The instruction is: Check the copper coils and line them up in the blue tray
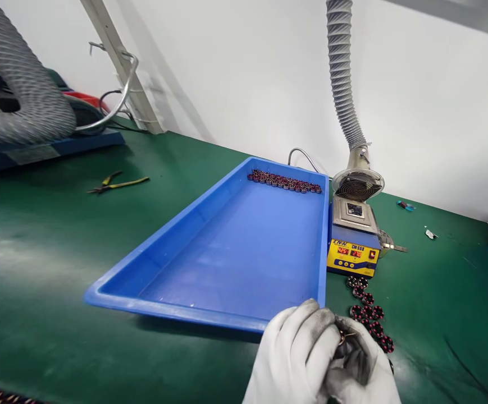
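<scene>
Both my hands are in white gloves with dark-stained fingertips, held together over the near right corner of the blue tray. My left hand [296, 350] has its fingers curled and closed around a small round wire-wound coil [341, 342]. From the other side, my right hand [368, 365] is closed on the same coil; a thin copper-coloured wire end sticks out between the hands. Most of the coil is hidden by the gloves. Just beyond my right hand, several similar dark round coils [367, 312] with pinkish marks lie on the green bench.
The long blue tray [151, 306] holds rows of coils [283, 182] at its far end. To its right stands a yellow-and-blue solder pot [353, 255] under a fume hose [340, 73]. Yellow-handled cutters [119, 183] lie left. More coils [3, 395] fill the lower left corner.
</scene>
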### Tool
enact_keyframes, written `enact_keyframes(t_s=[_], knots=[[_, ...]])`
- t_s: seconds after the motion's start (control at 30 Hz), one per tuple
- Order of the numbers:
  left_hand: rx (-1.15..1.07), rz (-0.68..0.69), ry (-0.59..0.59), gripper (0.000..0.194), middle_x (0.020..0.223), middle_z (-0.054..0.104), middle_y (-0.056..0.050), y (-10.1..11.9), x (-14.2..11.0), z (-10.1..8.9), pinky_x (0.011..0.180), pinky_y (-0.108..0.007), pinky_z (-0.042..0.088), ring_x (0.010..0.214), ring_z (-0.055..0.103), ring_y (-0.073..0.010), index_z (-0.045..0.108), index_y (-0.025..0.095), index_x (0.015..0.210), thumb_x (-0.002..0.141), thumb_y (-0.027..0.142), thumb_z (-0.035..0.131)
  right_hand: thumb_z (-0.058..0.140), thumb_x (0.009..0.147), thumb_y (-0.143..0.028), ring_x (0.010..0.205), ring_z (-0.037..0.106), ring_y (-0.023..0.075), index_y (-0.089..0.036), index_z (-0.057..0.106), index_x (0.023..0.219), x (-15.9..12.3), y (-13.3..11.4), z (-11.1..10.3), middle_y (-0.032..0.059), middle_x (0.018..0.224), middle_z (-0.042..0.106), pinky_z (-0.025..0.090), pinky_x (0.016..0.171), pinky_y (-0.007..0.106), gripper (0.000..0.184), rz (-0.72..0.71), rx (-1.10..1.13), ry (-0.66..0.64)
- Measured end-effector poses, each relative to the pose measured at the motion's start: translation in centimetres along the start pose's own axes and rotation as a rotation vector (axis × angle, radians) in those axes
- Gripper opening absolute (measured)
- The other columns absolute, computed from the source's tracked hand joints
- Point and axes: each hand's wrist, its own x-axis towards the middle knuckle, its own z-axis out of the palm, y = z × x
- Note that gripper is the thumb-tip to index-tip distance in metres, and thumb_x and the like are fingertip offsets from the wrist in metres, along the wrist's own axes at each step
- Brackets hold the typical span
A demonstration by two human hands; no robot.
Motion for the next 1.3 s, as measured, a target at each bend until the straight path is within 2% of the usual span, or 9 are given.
enact_keyframes(t_s=[0.17, 0.3, 0.53, 0.63, 0.73, 0.83, 1.03, 1.17, 1.3], knots=[[-0.28, -0.073, -0.011, 0.018, 0.097, 0.063, -0.005, -0.4, 0.5, -0.1, 0.074, -0.032, 0.05, 0.091, 0.059, -0.0186, 0.056, 0.018, 0.097, 0.089, 0.023, 0.041, 0.078, 0.061, -0.028, 0.08, 0.064, 0.0217, -0.02, 0.066, 0.093, 0.8, 0.2, -1.0, 0.0076, 0.086, 0.069, 0.051, 0.073, 0.033, 0.035, 0.138, 0.23, -0.141], [-0.567, -0.174, -0.126, 0.017, 0.102, 0.061, -0.003, -0.6, 0.8, -0.3, 0.08, -0.028, 0.051, 0.095, 0.057, -0.0165, 0.057, 0.023, 0.101, 0.09, 0.03, 0.045, 0.078, 0.06, -0.027, 0.068, 0.063, 0.0174, -0.021, 0.064, 0.095, 0.9, -0.2, -0.8, 0.0033, 0.078, 0.067, 0.051, 0.063, 0.028, 0.038, 0.273, 0.341, -0.242], [-0.975, -0.467, 0.013, 0.023, 0.077, 0.064, -0.002, -1.1, 1.4, 0.0, 0.078, -0.028, 0.051, 0.08, 0.061, -0.0175, 0.059, 0.02, 0.069, 0.085, 0.022, 0.043, 0.084, 0.051, -0.027, 0.065, 0.061, 0.0129, -0.021, 0.067, 0.079, 0.9, -0.6, -0.2, 0.0005, 0.074, 0.065, 0.05, 0.062, 0.024, 0.033, 0.373, 0.492, -0.254], [-0.993, -0.537, 0.064, 0.009, 0.091, 0.065, -0.004, -1.5, 1.1, -0.1, 0.078, -0.028, 0.053, 0.086, 0.062, -0.02, 0.063, 0.021, 0.084, 0.078, 0.023, 0.057, 0.082, 0.054, -0.028, 0.063, 0.062, 0.0139, -0.023, 0.068, 0.083, 0.6, -0.6, -0.6, 0.0025, 0.077, 0.068, 0.051, 0.061, 0.026, 0.032, 0.409, 0.512, -0.243], [-0.944, -0.447, -0.039, 0.03, 0.102, 0.063, -0.004, -1.1, 0.7, 0.0, 0.086, -0.031, 0.05, 0.093, 0.06, -0.021, 0.063, 0.025, 0.097, 0.069, 0.023, 0.071, 0.081, 0.057, -0.027, 0.068, 0.063, 0.0147, -0.024, 0.069, 0.083, 0.4, -0.5, -0.7, 0.0019, 0.081, 0.069, 0.052, 0.068, 0.027, 0.029, 0.367, 0.54, -0.199], [-0.995, -0.483, -0.045, 0.014, 0.089, 0.065, -0.003, -0.4, 1.0, 0.4, 0.081, -0.029, 0.052, 0.086, 0.061, -0.0187, 0.066, 0.023, 0.082, 0.076, 0.014, 0.058, 0.08, 0.058, -0.024, 0.072, 0.063, 0.0152, -0.024, 0.068, 0.084, 0.4, -0.1, -0.7, 0.0006, 0.082, 0.068, 0.052, 0.074, 0.031, 0.029, 0.353, 0.543, -0.195], [-1.122, -0.563, 0.22, 0.017, 0.078, 0.067, -0.002, -0.9, 2.2, 0.3, 0.069, -0.024, 0.054, 0.077, 0.063, -0.0172, 0.066, 0.021, 0.076, 0.071, 0.01, 0.054, 0.079, 0.06, -0.024, 0.071, 0.064, 0.0158, -0.022, 0.067, 0.086, 0.7, 0.5, -1.4, 0.003, 0.082, 0.069, 0.053, 0.066, 0.029, 0.029, 0.328, 0.507, -0.214], [-1.033, -0.59, 0.033, 0.022, 0.084, 0.067, -0.003, -0.7, 2.0, 0.4, 0.069, -0.025, 0.054, 0.076, 0.064, -0.0184, 0.069, 0.022, 0.08, 0.064, 0.009, 0.061, 0.08, 0.06, -0.025, 0.073, 0.063, 0.0141, -0.024, 0.068, 0.086, 0.6, 0.2, -0.8, 0.0012, 0.084, 0.069, 0.052, 0.071, 0.028, 0.028, 0.334, 0.535, -0.214], [-1.283, -0.675, 0.106, 0.016, 0.069, 0.064, -0.003, 0.4, 1.8, 1.5, 0.063, -0.024, 0.054, 0.067, 0.062, -0.0173, 0.066, 0.018, 0.064, 0.063, 0.006, 0.055, 0.08, 0.059, -0.027, 0.075, 0.063, 0.0139, -0.026, 0.068, 0.084, 0.6, 0.2, -0.1, 0.0002, 0.084, 0.068, 0.052, 0.074, 0.028, 0.028, 0.32, 0.565, -0.223]])
